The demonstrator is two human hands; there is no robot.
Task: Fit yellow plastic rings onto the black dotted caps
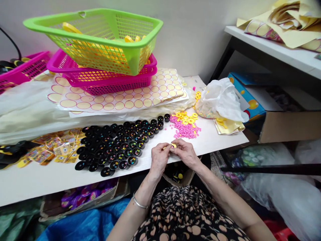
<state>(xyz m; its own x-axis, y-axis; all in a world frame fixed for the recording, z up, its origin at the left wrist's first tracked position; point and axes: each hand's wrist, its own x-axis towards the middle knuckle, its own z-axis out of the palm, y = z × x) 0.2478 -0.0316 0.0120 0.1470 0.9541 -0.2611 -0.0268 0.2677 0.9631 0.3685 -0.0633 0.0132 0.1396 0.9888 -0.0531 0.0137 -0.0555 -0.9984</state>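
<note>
Just above the table's front edge, my left hand (159, 156) and my right hand (185, 152) meet fingertip to fingertip. Both pinch a small yellow plastic ring (174, 145), partly covered by the fingers. Beyond them lies a loose heap of small pink pieces (187, 130). Several yellow rings with short stems (189, 118) rest against the heap's far side. Left of my hands, many small black cups (119, 156) stand close together in rows, with bits of bright colour inside.
A green basket (135, 62) of yellow parts sits in a pink basket (110, 87), on sticker sheets (125, 105). Small printed packets (62, 147) lie left of the cups. A white plastic bag (220, 97) and a blue box (247, 95) are right. Below is an open carton (184, 180).
</note>
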